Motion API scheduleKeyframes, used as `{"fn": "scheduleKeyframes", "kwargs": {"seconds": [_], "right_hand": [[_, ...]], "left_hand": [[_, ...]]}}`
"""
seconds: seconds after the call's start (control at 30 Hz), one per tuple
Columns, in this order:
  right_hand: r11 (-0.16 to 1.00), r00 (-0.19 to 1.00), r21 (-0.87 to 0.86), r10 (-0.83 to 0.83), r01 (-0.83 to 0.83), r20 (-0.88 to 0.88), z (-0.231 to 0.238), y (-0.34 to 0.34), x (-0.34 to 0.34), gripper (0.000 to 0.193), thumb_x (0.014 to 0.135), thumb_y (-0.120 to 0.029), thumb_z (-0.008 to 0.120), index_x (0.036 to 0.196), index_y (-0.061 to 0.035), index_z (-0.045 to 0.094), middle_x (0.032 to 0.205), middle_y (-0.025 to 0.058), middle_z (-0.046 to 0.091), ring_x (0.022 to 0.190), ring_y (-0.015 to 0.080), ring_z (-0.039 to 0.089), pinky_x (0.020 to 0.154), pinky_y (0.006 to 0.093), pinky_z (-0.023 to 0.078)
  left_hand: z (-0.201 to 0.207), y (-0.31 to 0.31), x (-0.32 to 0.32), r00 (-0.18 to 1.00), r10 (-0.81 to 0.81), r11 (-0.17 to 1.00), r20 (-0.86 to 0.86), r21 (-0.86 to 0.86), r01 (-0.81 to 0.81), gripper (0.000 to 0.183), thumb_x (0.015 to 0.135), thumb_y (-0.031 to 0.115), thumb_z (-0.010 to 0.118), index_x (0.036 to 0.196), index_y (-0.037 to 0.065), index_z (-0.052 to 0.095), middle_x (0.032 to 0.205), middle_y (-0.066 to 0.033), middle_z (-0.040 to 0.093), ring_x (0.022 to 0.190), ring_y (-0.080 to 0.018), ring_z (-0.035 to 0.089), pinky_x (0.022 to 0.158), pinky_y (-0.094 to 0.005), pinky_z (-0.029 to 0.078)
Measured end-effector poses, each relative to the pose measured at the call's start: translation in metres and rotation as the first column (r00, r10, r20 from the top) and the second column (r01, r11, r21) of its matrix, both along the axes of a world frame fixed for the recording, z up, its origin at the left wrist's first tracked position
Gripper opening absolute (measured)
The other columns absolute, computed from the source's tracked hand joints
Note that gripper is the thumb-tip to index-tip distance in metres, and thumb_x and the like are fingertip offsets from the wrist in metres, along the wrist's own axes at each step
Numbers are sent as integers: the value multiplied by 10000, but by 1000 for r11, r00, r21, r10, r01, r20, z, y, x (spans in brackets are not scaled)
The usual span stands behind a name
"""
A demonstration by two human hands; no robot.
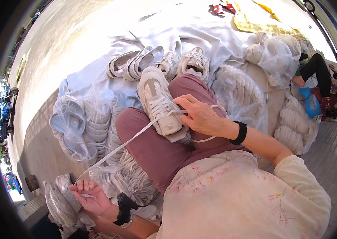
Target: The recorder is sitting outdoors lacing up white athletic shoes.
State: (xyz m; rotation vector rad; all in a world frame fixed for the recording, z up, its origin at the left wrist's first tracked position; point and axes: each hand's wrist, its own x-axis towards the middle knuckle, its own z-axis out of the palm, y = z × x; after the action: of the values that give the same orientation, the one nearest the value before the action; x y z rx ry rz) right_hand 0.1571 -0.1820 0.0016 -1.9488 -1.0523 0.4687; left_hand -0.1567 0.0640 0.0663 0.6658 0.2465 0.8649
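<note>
A beige and white sneaker (156, 99) rests across my lap between my bent knees, toe pointing away from me. A long white shoelace (130, 139) is threaded through its upper part and stretches tight toward the lower left. There my left hand (92, 197) is closed, pinching the end of the lace between thumb and fingers. My right hand (200, 115) is closed on the sneaker's edge beside the lacing, with thumb and fingertips close to the eyelets. Another stretch of lace loops loosely around behind the right hand and over my thigh.
Several similar shoes (194, 63) line the pale cloth ahead. Clear plastic bags of shoes stand left (68, 123) and right (242, 93). A heap of white laces (132, 179) lies by my left knee. Another person (318, 71) sits at the far right near a blue bag (310, 101).
</note>
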Motion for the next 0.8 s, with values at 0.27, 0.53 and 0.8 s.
{"fn": "scheduleKeyframes", "kwargs": {"seconds": [0.27, 0.53, 0.8], "right_hand": [[936, 949, -253, 284, -244, 136, -12, -16, 29, 170, 864, -147, 569, 953, -3, 590, 886, 138, 574, 816, 344, 582, 718, 408, 469], [958, 971, -252, 178, -134, 159, 4, -16, 11, 147, 852, -156, 594, 895, -16, 588, 880, 121, 583, 788, 348, 588, 722, 404, 465], [982, 991, -169, 103, -86, 90, 5, -19, 31, 143, 851, -154, 595, 860, -13, 615, 833, 127, 591, 746, 329, 584, 671, 397, 460]], "left_hand": [[-3, 34, -66, 891, 288, 958, -351, 102, -270, 320, 998, 289, 440, 1139, 33, 571, 1104, -117, 567, 969, -210, 547, 896, -371, 457], [-13, 44, -72, 950, 295, 954, -105, 93, -286, 307, 1001, 232, 428, 1148, -16, 531, 1064, -129, 582, 1029, -231, 544, 977, -392, 424], [-1, 30, -47, 975, 92, 984, -203, 167, -58, 261, 985, 152, 467, 1167, -25, 524, 1023, -90, 564, 797, -132, 514, 737, -289, 443]]}}
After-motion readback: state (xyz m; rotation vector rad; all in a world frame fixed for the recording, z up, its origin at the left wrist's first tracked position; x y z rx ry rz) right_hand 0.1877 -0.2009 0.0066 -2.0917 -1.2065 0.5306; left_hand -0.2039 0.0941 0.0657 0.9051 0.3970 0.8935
